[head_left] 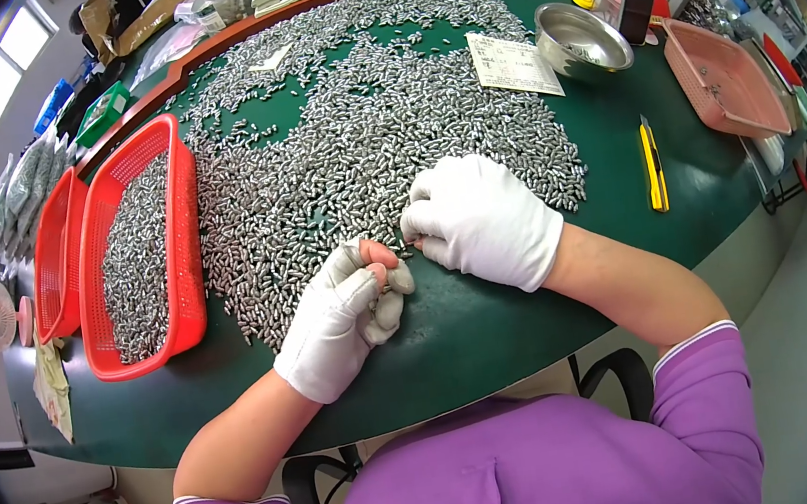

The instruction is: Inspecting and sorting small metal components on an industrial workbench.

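Note:
A wide spread of small silvery metal pieces (305,188) covers the green table in front of me. My left hand (343,315) is at the near edge of the spread, in a white glove with the thumb and index fingertips bare. Its fingers are curled with thumb and index close together; whatever they hold is too small to make out. Just right of it, my right hand (483,222), fully gloved, pinches downward over the pieces. Its fingertips hide most of what is between them. A red basket (188,233) at the left holds many more pieces.
Another red basket (57,264) stands farther left. On the right are a yellow utility knife (653,166), a steel bowl (557,27) and a pink basket (732,96). A paper slip (514,65) lies on the pieces. A wooden rim (292,2) borders the far table edge.

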A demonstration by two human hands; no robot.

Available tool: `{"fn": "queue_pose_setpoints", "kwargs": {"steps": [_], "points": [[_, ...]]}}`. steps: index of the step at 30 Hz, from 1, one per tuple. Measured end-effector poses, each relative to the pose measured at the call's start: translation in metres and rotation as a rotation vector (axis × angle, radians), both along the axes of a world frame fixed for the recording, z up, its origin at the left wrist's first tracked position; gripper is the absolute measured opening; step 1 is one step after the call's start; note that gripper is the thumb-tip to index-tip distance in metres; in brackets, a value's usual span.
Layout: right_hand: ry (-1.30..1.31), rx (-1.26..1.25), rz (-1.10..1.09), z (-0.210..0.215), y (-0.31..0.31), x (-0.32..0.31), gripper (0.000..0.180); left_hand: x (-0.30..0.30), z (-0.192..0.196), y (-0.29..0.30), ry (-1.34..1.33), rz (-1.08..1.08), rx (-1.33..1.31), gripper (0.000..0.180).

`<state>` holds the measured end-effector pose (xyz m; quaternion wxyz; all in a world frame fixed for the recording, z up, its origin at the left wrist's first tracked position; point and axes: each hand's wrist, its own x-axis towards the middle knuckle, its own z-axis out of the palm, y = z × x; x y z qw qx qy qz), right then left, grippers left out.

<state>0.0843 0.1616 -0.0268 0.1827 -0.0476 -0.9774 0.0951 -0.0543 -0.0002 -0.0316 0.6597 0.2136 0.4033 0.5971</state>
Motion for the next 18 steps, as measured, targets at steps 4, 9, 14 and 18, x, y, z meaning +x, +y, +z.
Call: {"fn": "queue_pose_setpoints", "kwargs": {"steps": [4,9,14,18], "points": [[0.120,-0.172,-0.017,-0.001,0.000,0.000,0.008,-0.001,-0.003,0.000,-0.013,0.002,-0.012,0.009],[0.149,-0.684,0.068,0.009,-0.008,0.002,0.010,0.003,0.003,0.001,0.029,0.026,-0.060,0.014],[0.085,-0.768,0.088,0.008,-0.011,0.002,0.013,0.004,0.003,0.000,0.031,0.023,-0.070,0.016],[0.140,-0.721,0.075,0.009,-0.008,0.004,0.012,0.003,0.000,-0.001,0.033,0.029,-0.055,0.016]]}}
